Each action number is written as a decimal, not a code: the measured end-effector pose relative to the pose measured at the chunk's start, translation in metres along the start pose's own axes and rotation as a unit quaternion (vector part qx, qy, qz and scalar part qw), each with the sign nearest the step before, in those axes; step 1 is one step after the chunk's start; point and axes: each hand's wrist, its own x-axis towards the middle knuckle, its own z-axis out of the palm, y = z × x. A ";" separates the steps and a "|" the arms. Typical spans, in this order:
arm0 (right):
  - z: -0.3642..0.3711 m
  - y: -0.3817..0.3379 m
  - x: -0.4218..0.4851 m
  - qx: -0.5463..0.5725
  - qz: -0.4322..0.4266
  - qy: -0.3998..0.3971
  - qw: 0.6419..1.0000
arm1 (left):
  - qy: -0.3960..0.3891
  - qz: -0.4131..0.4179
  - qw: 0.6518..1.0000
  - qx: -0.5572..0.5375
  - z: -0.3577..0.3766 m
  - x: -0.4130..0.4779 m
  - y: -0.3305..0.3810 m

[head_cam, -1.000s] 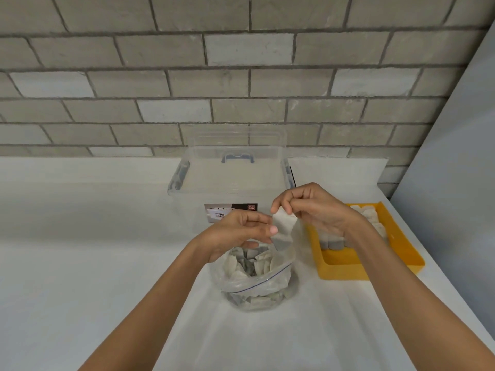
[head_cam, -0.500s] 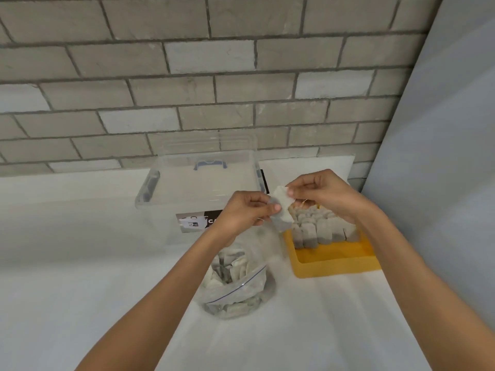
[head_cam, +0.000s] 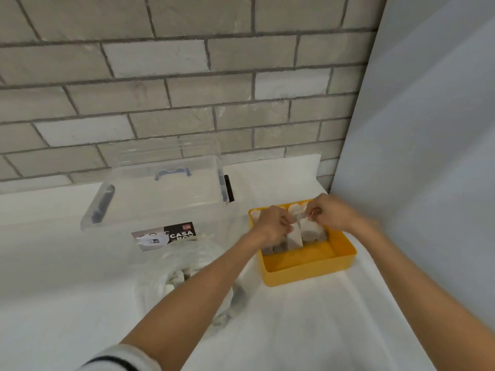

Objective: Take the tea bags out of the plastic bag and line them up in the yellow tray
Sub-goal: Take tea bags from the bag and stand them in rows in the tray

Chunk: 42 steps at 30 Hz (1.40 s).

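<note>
The yellow tray (head_cam: 308, 266) sits on the white counter at right, with several tea bags (head_cam: 310, 231) standing in rows in its far half. Over the tray, my left hand (head_cam: 270, 223) and my right hand (head_cam: 332, 212) both pinch one white tea bag (head_cam: 294, 236), which stands at the front of the rows. The clear plastic bag (head_cam: 171, 279) with several more tea bags lies left of the tray, partly hidden under my left forearm.
A clear plastic storage box (head_cam: 160, 194) with a blue handle and a label stands behind the bag. A brick wall runs along the back, and a pale panel (head_cam: 428, 156) closes the right side just beyond the tray.
Both hands carried the tea bag from above the plastic bag rightward and down into the yellow tray. The view shifted right and closer to the tray.
</note>
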 end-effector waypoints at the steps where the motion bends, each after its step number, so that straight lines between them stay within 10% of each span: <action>1: 0.003 0.003 0.002 -0.011 0.008 -0.010 1.000 | 0.000 0.001 1.000 0.019 0.007 0.006 -0.001; 31: 0.037 0.012 0.016 -0.022 0.110 0.006 0.994 | 0.095 0.015 0.968 0.231 0.027 0.023 -0.015; 42: -0.018 -0.048 -0.008 0.011 -0.055 0.108 0.993 | 0.062 0.102 0.990 0.075 -0.043 -0.043 0.005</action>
